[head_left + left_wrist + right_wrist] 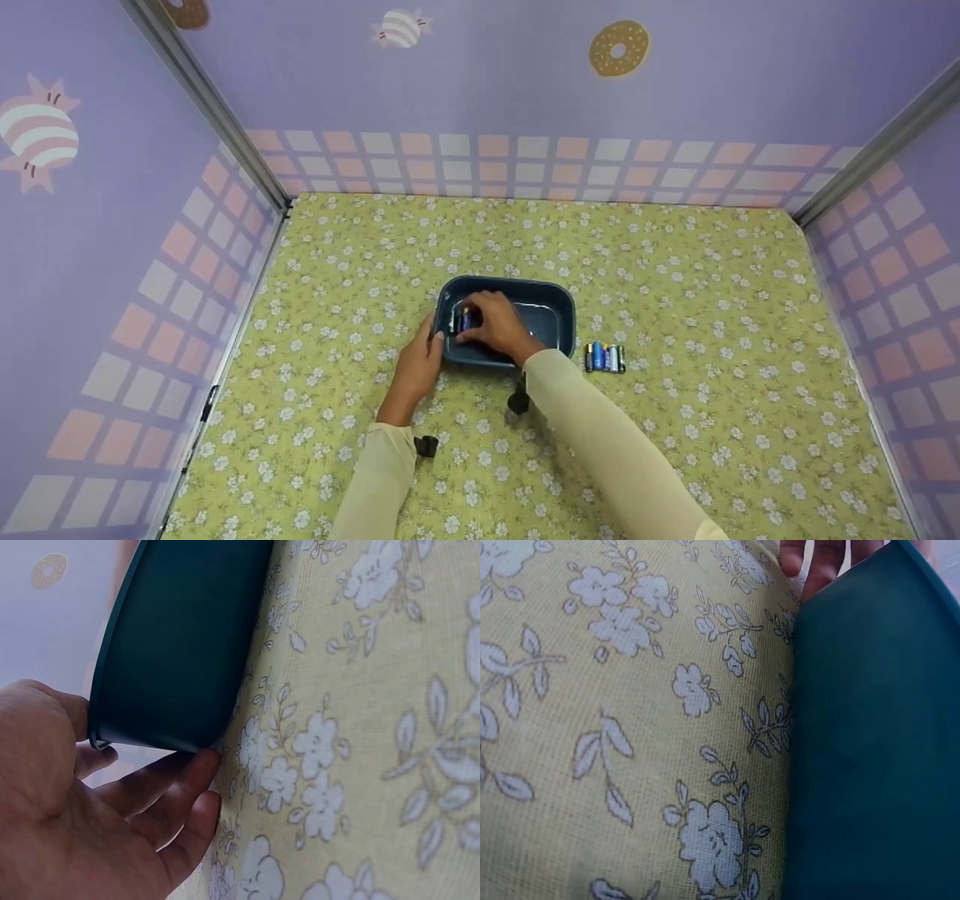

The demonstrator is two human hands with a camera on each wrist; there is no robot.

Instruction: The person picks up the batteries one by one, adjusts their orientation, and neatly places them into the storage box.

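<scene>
A dark teal plastic tub (546,319) sits on the flowered cloth. My left hand (420,365) lies against the outside of its left end; in the left wrist view the fingertips (201,769) touch the wall near the base. My right hand (499,326) reaches down inside the tub. Between its thumb and fingers it pinches a dark blue battery (464,320) with a gold end, close to the left wall. How many batteries stand there is partly hidden by the hand. To the right of the tub, several batteries (606,358) lie side by side in a row.
Yellow-green floral cloth (697,315) covers the work surface. Purple panels with a checked border (533,157) stand at the back and both sides, joined by metal posts (217,112). A dark wrist-mounted fitting (426,447) shows beside the left sleeve.
</scene>
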